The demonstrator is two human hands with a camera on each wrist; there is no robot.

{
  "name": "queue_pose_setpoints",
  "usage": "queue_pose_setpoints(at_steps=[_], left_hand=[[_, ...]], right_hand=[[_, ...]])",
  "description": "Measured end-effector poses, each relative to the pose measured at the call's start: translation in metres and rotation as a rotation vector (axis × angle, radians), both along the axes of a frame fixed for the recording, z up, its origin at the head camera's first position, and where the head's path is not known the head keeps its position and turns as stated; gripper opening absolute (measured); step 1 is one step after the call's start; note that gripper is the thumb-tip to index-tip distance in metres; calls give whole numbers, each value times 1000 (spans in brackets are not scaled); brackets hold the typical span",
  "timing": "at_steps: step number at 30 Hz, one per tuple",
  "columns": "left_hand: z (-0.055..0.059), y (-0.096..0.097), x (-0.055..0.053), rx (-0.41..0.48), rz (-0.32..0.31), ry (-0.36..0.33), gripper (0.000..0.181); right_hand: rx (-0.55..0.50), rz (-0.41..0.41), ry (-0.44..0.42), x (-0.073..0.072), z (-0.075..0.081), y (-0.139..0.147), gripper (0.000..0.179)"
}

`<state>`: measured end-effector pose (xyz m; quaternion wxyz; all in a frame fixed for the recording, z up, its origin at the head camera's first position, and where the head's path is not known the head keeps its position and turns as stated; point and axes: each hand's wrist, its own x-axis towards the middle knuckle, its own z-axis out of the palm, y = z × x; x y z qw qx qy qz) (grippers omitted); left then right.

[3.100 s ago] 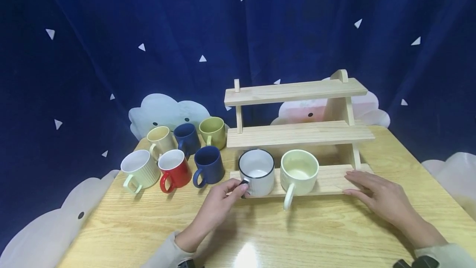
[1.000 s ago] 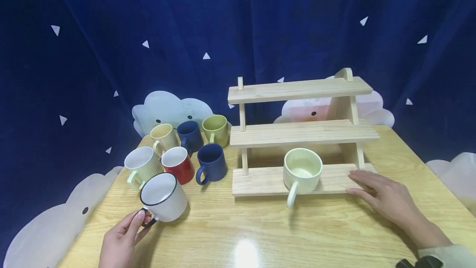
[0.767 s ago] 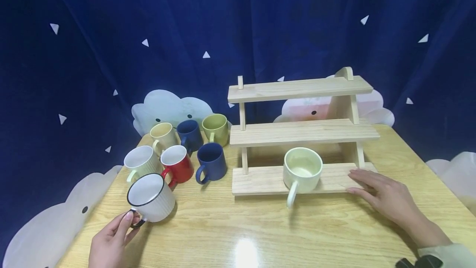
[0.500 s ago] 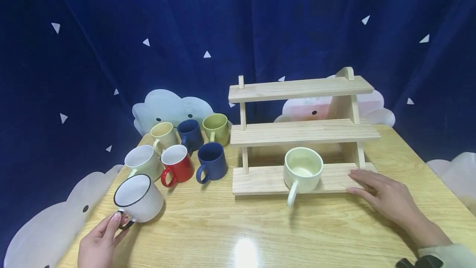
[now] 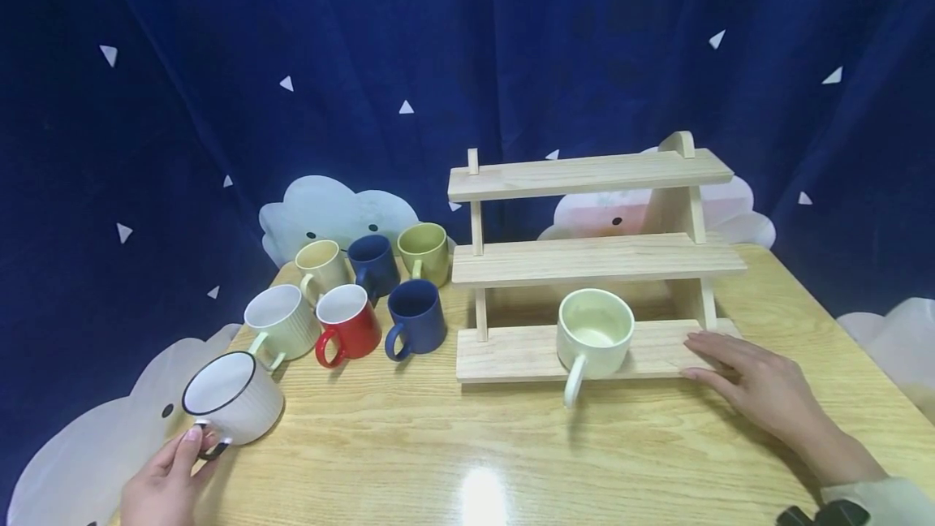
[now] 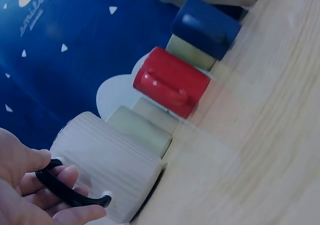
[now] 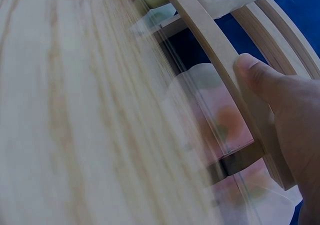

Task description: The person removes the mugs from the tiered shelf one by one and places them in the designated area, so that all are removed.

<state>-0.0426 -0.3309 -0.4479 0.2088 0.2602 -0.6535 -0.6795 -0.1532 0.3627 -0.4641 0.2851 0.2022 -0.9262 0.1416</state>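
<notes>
At the table's left edge my left hand [image 5: 170, 473] pinches the black handle of a white ribbed mug [image 5: 244, 408] with a dark rim. In the left wrist view the fingers curl through that handle [image 6: 70, 192], and the mug is tilted in the picture. My right hand [image 5: 752, 388] rests on the right end of the lowest board of a three-tier wooden shelf [image 5: 511, 351], with the thumb on its front edge in the right wrist view. A pale green mug [image 5: 595, 335] stands on that lowest board, its handle pointing forward.
Left of the shelf stand a ribbed pale green mug [image 5: 292, 331], a red mug [image 5: 354, 327], two blue mugs, a cream mug [image 5: 325, 266] and an olive green mug [image 5: 426, 254]. A dark blue curtain [image 5: 409, 39] hangs behind the wooden table [image 5: 555, 461].
My left hand has carried the white mug off the lowest shelf board, leftward past the red mug, to the table's left side. My right hand stays on the shelf.
</notes>
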Motion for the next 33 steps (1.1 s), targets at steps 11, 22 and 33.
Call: queue_pose_setpoints(at_steps=[11, 22, 33], left_hand=[[2, -11, -3, -261, -75, -132, 21], [30, 4, -1, -684, 145, -261, 50], [53, 51, -19, -784, 3, -64, 32]], right_hand=[[-3, 3, 5, 0, -1, 2, 54], [-2, 14, 30, -2, -1, 2, 57], [-11, 10, 27, -1, -2, 1, 57]])
